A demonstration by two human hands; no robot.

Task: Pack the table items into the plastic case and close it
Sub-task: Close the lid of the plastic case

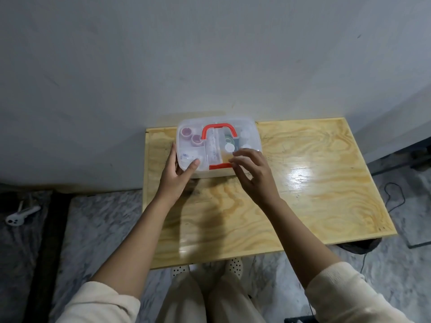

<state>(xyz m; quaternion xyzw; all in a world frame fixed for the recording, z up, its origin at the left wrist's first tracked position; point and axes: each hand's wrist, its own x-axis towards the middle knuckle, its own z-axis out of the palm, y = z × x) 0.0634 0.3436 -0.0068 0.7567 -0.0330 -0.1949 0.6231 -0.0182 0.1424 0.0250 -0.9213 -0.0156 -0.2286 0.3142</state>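
Your left grip [179,173] clasps the plastic case [253,123] at its lower-left corner, thumb on the lid. Your right grip [253,173] curls at the red latch [219,166]; whether it pinches, I cannot tell. The case sits upper-centre of the frame on the bench [303,194], likely light, stiff and slick. Lift it by the red handle [219,125].

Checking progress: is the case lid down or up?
Down: the lid lies flat over the case, rolls showing through it. Whether the red latch is fastened, cannot tell.
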